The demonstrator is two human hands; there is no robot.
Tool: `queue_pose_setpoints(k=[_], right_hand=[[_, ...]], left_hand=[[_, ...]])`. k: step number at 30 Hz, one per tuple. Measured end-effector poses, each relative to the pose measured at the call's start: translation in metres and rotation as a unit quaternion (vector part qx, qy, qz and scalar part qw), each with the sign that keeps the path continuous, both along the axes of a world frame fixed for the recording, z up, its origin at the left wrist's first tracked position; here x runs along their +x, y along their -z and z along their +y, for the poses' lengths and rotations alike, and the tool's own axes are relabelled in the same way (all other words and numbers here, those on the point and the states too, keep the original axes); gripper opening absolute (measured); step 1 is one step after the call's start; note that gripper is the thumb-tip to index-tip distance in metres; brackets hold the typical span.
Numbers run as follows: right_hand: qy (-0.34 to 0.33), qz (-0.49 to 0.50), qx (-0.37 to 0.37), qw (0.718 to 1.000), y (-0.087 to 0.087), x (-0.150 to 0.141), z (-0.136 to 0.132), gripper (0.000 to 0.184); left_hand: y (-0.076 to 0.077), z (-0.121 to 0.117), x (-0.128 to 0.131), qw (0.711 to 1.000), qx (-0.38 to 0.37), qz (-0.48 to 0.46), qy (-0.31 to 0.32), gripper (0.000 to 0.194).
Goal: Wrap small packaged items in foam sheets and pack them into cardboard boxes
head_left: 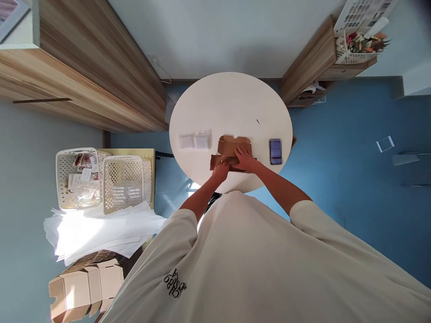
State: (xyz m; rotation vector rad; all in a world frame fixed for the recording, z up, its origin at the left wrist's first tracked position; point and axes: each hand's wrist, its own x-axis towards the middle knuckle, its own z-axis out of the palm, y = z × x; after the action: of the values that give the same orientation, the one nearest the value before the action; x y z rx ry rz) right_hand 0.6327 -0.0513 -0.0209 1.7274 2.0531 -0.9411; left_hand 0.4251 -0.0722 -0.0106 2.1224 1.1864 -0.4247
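A brown cardboard box, partly folded, lies near the front edge of the round white table. Its back panel with a notched edge is spread away from me. My left hand is closed on the near left part of the box, its fingertips bent inward at the fold. Across the right side reaches my right hand, fingers over the cardboard and gripping its near wall. The hands cover much of the box's front. Left of it are two small white packets in clear wrapping.
A phone lies at the table's right. To my left are two white plastic baskets, a stack of white sheets and flattened cardboard boxes. Wooden cabinets stand along the wall.
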Motion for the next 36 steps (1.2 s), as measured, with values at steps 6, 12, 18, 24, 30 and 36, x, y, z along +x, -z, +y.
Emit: queue_pose_setpoints(k=[6,12,18,24,30,36], right_hand=[[-0.007,-0.027,-0.020,0.999,0.008,-0.010,-0.028,0.136],[-0.004,-0.030,-0.038,0.999,0.008,-0.014,-0.030,0.148],[-0.004,-0.028,-0.045,0.999,0.005,-0.014,-0.030,0.154],[0.005,-0.016,-0.044,0.999,0.012,-0.011,-0.031,0.156],[0.009,-0.016,-0.035,0.999,0.016,-0.012,-0.032,0.158],[-0.002,-0.024,-0.041,0.999,0.005,-0.013,-0.029,0.154]], left_hand=[[0.010,-0.004,0.002,1.000,0.016,-0.001,0.004,0.056],[0.017,-0.011,-0.008,0.998,0.046,-0.025,0.036,0.054],[0.015,-0.015,-0.039,0.988,0.148,-0.040,-0.026,0.073],[0.006,0.000,-0.045,0.971,0.120,0.003,-0.207,0.067],[0.009,0.009,-0.041,0.977,0.052,-0.017,-0.207,0.058],[0.011,0.011,-0.038,0.976,0.030,-0.042,-0.211,0.053]])
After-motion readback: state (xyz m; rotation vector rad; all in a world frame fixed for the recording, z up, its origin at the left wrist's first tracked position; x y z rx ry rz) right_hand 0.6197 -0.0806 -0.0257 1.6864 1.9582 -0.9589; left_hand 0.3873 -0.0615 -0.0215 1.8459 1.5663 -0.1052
